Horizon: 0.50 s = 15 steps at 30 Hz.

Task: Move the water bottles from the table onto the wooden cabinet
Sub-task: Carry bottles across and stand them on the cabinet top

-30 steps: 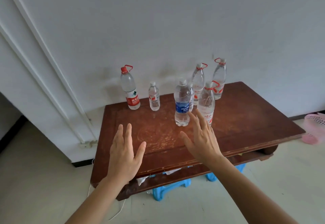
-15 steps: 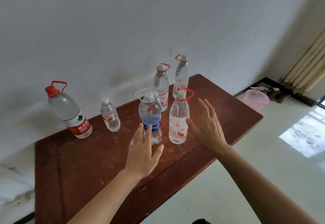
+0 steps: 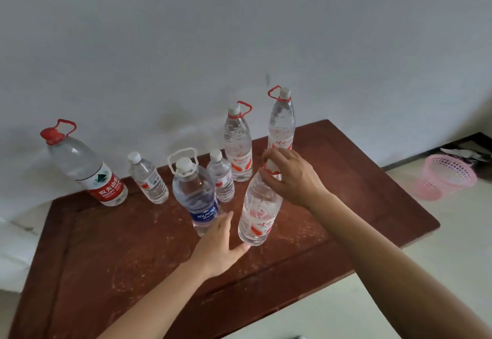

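Head view: seven water bottles stand on the dark wooden counter (image 3: 346, 179), none moved yet; the wooden cabinet is out of view. The right hand (image 3: 294, 179) sits on top of the near red-labelled bottle (image 3: 259, 211), its grip closed around the neck and red carry ring. That bottle's long axis runs upright, leaning a little, straight down from the grip — so the lift should go upward. The left hand (image 3: 221, 245) lies open, fingers spread, its thumb just touching the bottle's base, with the blue-labelled bottle (image 3: 198, 200) just beyond its fingertips; it holds nothing. The right hand is the one placed to lift. Half a second ago both hands hovered open short of the bottles — now the right has closed on the neck and the left has reached in low.
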Motion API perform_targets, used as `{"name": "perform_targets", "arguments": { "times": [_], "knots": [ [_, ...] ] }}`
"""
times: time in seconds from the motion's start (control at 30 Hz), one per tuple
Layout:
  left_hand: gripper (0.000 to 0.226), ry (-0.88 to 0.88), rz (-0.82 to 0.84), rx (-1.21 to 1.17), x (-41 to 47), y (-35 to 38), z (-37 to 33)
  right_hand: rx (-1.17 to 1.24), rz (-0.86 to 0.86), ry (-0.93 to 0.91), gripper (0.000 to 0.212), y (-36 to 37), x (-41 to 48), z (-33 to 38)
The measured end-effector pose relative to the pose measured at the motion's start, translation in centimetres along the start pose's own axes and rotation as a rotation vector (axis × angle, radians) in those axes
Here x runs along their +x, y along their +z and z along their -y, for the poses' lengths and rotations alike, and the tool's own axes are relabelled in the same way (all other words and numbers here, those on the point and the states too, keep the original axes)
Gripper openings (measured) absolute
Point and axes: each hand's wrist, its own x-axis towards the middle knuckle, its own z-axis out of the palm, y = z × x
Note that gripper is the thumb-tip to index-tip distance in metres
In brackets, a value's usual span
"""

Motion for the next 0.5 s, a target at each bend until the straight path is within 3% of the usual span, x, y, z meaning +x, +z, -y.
{"name": "perform_targets", "arguments": {
  "times": [0.13, 0.27, 0.4, 0.5],
  "knots": [
    [0.112, -0.078, -0.009, -0.024, 4.3, 1.8, -3.7, 0.248, -0.074, 0.327, 0.019, -2.7, -3.3, -7.6],
    [0.126, -0.064, 0.061, 0.055, 9.4, 4.7, -6.8, 0.39, -0.006, 0.463, 0.011, -4.0, -7.2, -13.2],
    [0.116, -0.035, 0.057, 0.184, 12.6, 7.1, -8.5, 0.467, 0.049, 0.604, 0.028, -3.4, -11.4, -16.3],
    [0.101, -0.008, 0.065, 0.357, 12.9, 7.8, -9.4, 0.421, 0.208, 0.697, 0.046, -2.1, -14.2, -18.8]
  ]
}}
